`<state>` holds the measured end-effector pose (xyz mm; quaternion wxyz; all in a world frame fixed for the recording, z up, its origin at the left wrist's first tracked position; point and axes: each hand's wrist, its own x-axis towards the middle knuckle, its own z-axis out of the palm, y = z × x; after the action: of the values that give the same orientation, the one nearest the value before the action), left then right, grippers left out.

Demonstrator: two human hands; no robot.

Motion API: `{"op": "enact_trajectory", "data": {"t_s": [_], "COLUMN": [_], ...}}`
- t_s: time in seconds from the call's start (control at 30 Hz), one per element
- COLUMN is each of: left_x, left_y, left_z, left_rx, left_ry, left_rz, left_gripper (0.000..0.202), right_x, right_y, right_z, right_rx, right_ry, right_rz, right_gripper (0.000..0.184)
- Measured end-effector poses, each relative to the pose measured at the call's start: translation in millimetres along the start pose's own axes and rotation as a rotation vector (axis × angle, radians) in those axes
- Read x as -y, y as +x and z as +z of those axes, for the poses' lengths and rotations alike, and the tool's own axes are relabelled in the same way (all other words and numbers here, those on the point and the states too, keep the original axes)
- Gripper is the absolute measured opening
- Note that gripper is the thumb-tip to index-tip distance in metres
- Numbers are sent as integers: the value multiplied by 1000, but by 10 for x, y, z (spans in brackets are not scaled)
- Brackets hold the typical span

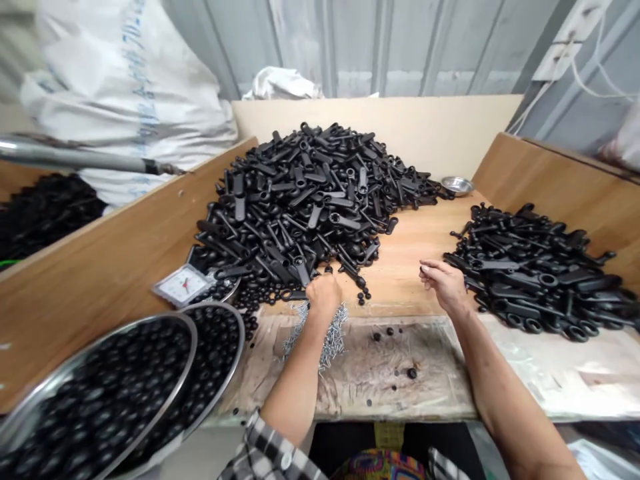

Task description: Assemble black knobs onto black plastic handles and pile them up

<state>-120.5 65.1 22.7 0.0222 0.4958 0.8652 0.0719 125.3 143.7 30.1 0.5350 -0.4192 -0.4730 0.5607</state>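
My left hand (324,293) is at the front edge of a large heap of black plastic crank handles (320,180). Its fingers curl away from me against the handles, and what they grip is mostly hidden. Below that wrist lies a pile of small silver screws (333,340). My right hand (444,283) is held over the wooden board, its thumb and fingers pinched on a small dark piece (423,269) too little to name. Just right of it is a second heap of black handles (545,273), some with a knob on the end.
Two metal basins (193,333) full of round black knobs stand at the left. A white square dial (184,285) leans by the big heap. A small metal bowl (457,185) sits at the back. Wooden side walls (560,167) border the board; loose black bits (411,373) lie in front.
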Motion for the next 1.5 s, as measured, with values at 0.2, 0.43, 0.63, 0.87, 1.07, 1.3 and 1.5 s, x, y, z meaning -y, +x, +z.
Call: {"op": "enact_trajectory", "data": {"t_s": [0.2, 0.43, 0.63, 0.87, 1.07, 1.3, 1.5], "left_x": [-10, 0, 17, 21, -296, -518, -510], "left_y": [26, 53, 59, 0, -307, -481, -483], "left_z": [-5, -34, -45, -194, -150, 68, 52], "left_rx": [43, 77, 69, -144, 443, 756, 772], "left_ry": [116, 54, -24, -1005, -1662, -1718, -1823], "left_rz": [-1, -27, -20, -164, -7, -25, -23], "left_gripper": [33, 30, 35, 19, 27, 27, 27], "right_x": [-5, 16, 39, 99, 46, -42, -114], "right_y": [-74, -267, -365, -439, -475, -457, -518], "right_z": [46, 233, 278, 295, 338, 326, 418], "right_rx": [176, 397, 491, 549, 553, 412, 489], "right_ry": [22, 111, 245, 324, 138, -601, -689], "right_rz": [76, 211, 206, 261, 187, -403, -626], "right_gripper": [32, 23, 24, 26, 23, 18, 27]}}
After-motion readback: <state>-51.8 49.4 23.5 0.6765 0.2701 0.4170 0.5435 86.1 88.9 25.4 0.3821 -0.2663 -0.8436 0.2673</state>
